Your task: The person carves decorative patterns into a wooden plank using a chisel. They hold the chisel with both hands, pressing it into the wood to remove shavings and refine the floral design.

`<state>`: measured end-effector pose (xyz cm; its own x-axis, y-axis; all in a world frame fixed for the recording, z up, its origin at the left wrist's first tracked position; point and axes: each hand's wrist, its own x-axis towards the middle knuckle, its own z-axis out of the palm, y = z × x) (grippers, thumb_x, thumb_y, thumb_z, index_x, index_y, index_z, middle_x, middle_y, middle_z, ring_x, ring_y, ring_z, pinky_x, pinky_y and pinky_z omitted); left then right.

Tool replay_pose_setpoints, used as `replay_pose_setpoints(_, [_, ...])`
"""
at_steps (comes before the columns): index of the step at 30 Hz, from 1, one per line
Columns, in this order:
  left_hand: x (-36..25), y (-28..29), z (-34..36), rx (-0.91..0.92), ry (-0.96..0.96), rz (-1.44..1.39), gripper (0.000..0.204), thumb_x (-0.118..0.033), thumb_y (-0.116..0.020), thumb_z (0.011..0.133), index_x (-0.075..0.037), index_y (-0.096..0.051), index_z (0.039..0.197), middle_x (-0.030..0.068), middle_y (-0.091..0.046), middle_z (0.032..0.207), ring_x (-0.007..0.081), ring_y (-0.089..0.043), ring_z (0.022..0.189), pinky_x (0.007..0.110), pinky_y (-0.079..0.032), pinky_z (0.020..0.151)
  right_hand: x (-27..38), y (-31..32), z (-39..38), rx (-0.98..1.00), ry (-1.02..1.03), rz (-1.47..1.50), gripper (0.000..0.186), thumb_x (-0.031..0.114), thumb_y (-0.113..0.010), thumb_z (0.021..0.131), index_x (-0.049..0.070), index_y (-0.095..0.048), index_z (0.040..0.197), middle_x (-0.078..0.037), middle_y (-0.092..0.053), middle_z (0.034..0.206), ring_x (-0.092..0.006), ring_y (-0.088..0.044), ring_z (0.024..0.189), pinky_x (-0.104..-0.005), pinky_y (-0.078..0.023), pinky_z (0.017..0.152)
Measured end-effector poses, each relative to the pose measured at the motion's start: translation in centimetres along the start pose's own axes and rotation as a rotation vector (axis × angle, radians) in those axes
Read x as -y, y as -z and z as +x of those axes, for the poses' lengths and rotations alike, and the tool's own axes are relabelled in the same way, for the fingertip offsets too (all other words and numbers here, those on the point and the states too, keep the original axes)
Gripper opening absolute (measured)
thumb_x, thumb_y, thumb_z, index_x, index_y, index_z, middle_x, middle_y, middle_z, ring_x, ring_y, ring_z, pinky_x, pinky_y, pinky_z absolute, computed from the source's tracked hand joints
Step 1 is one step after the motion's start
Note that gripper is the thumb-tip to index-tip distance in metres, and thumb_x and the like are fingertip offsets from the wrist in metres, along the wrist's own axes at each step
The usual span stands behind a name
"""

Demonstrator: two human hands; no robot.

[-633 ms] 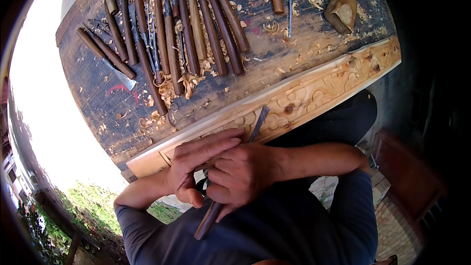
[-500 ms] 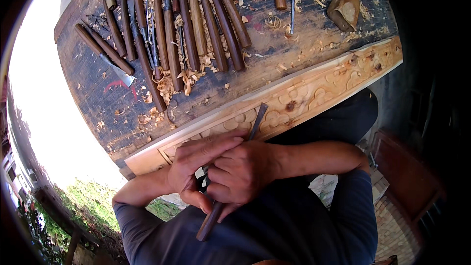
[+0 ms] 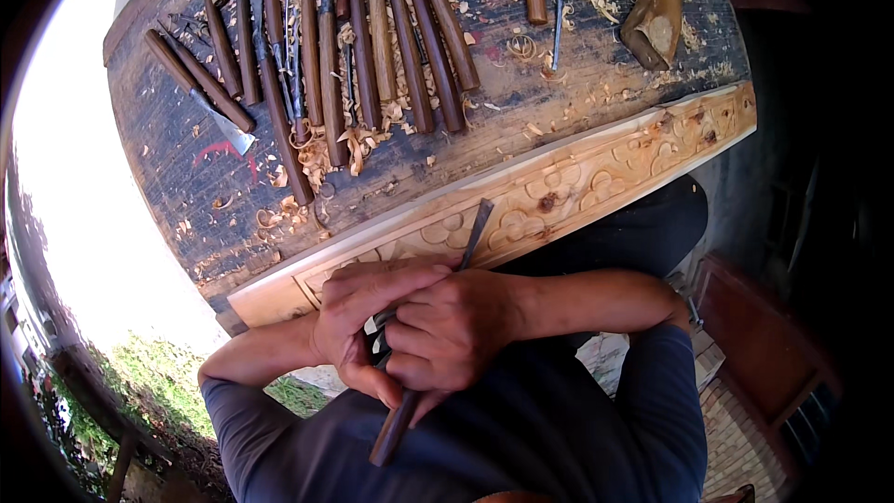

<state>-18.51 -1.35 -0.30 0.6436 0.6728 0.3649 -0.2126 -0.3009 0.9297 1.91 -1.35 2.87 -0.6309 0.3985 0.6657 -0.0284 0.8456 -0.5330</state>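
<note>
Landmark: carved board (image 3: 587, 188). Right hand (image 3: 454, 333) wrapped round chisel (image 3: 395, 428) at board's near edge; blade over board, contact unclear, handle pointing away from it. Left hand (image 3: 358, 309) overlaps board's near edge farther left, fingers extended; cannot tell whether it grips chisel. Wooden-handled tools (image 3: 365, 65) lie beyond board.

The right hand (image 3: 452, 331) is curled into a fist, its forearm (image 3: 591, 302) angled toward 3 o'clock; the left hand (image 3: 358, 312) is laid alongside, fingers (image 3: 405, 281) extended toward 2 o'clock.
</note>
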Motion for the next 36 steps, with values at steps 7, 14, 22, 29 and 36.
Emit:
replay_pose_setpoints(7, [0.3, 0.0, 0.0, -0.005, -0.054, 0.128, 0.126, -0.093, -0.059, 0.087, 0.022, -0.056, 0.139, 0.0445, -0.071, 0.123, 0.0499, -0.078, 0.111, 0.043, -0.063, 0.097, -0.5, -0.1, -0.1, -0.011, 0.036, -0.015, 0.061, 0.060, -0.067, 0.104, 0.010, -0.048, 0.075, -0.004, -0.052, 0.069, -0.0184, -0.057, 0.057, -0.0320, -0.046, 0.053])
replay_pose_setpoints(14, [0.3, -0.7, -0.5, -0.057, -0.003, -0.003, 0.123, -0.086, -0.073, 0.084, 0.022, -0.056, 0.141, 0.0447, -0.069, 0.130, 0.0510, -0.075, 0.120, 0.047, -0.062, 0.102, -0.5, -0.5, -0.3, -0.068, 0.025, 0.002, 0.060, 0.059, -0.066, 0.105, 0.009, -0.049, 0.077, -0.005, -0.052, 0.069, -0.0191, -0.058, 0.057, -0.0326, -0.048, 0.053])
replay_pose_setpoints(22, [0.1, 0.0, 0.0, 0.017, 0.022, 0.070, 0.126, -0.090, -0.066, 0.086, 0.021, -0.052, 0.144, 0.0465, -0.069, 0.126, 0.0509, -0.075, 0.118, 0.045, -0.060, 0.104, -0.5, -0.6, -0.7, -0.047, 0.015, -0.029, 0.061, 0.061, -0.068, 0.102, 0.008, -0.051, 0.077, -0.005, -0.053, 0.071, -0.0194, -0.058, 0.058, -0.0331, -0.049, 0.055])
replay_pose_setpoints(29, [0.3, 0.1, -0.3, 0.032, 0.051, -0.015, 0.120, -0.076, -0.080, 0.085, 0.022, -0.050, 0.148, 0.0445, -0.066, 0.136, 0.0511, -0.072, 0.125, 0.048, -0.059, 0.107, -0.9, -0.8, -0.7, -0.063, 0.015, -0.019, 0.060, 0.061, -0.071, 0.099, 0.009, -0.052, 0.074, -0.004, -0.053, 0.070, -0.0188, -0.058, 0.058, -0.0325, -0.047, 0.055])
replay_pose_setpoints(36, [0.4, 0.4, -0.5, 0.079, 0.096, -0.119, 0.117, -0.068, -0.084, 0.088, 0.021, -0.046, 0.153, 0.0441, -0.058, 0.148, 0.0508, -0.066, 0.135, 0.050, -0.054, 0.114, -0.8, -0.7, -0.9, -0.046, 0.011, -0.048, 0.060, 0.058, -0.072, 0.098, 0.008, -0.052, 0.073, -0.005, -0.054, 0.070, -0.0194, -0.059, 0.058, -0.0327, -0.048, 0.055])
